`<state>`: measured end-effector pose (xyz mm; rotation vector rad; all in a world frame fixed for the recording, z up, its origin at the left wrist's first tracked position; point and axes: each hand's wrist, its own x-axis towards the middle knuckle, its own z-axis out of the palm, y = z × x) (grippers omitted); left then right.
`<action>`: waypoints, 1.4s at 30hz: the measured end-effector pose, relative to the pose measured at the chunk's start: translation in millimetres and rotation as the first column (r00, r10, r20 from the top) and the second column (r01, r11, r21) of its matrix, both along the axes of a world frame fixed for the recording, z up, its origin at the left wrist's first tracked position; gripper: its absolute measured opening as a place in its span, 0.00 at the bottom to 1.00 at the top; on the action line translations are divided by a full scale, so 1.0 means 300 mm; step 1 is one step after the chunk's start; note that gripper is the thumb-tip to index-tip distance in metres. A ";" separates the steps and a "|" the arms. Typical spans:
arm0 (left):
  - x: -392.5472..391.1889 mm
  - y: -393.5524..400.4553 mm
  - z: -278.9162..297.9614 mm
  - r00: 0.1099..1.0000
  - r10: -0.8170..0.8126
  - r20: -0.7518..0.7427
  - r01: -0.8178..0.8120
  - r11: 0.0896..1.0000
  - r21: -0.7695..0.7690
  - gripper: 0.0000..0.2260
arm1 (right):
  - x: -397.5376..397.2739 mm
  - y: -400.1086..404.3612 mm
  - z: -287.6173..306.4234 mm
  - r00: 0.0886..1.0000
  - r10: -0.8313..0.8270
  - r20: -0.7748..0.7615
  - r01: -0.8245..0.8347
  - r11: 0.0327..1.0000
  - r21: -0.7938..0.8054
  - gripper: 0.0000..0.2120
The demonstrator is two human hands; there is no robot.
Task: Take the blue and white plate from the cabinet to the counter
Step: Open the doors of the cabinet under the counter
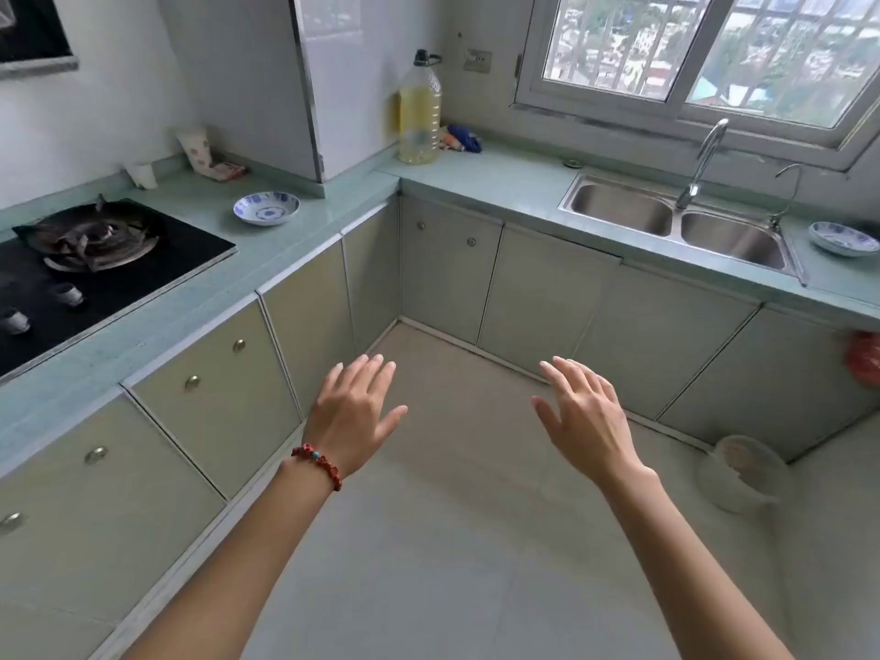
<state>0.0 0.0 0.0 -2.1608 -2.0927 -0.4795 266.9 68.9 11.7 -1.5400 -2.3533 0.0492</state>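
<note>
A blue and white plate [266, 208] rests on the pale green counter [200, 278] to the right of the stove. A second blue and white plate [844, 238] lies on the counter right of the sink. My left hand [355, 412], with a red bead bracelet on the wrist, is held out over the floor with fingers spread and holds nothing. My right hand [578, 412] is beside it, also spread and holding nothing. Both hands hover in front of the lower cabinet doors [450, 273], which are all shut. No plate shows inside a cabinet.
A black gas stove [90, 259] sits at left. A large oil bottle [419, 111] stands in the corner near a blue cloth [464, 138]. A double steel sink [676, 226] with taps lies under the window. A white bin [743, 473] stands on the floor at right.
</note>
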 end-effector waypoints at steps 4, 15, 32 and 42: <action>-0.008 -0.085 -0.076 0.996 0.084 0.032 -0.082 0.995 -0.059 0.24 | -0.017 -0.051 -0.075 0.999 0.017 0.051 -0.013 0.997 -0.071 0.23; -0.110 -0.350 -0.152 0.927 0.374 0.036 -0.356 0.905 -0.231 0.27 | -0.207 -0.058 -0.133 0.961 0.274 0.038 -0.271 0.961 -0.056 0.22; -0.213 -1.051 -0.151 0.361 0.930 0.066 -0.844 0.356 -0.402 0.37 | -0.895 -0.427 -0.204 0.464 0.886 0.027 -0.867 0.460 -0.194 0.23; -0.314 -1.519 -0.181 0.059 0.998 0.014 -0.893 0.059 -0.446 0.37 | -1.244 -0.896 -0.230 0.143 0.989 0.027 -0.968 0.146 -0.206 0.23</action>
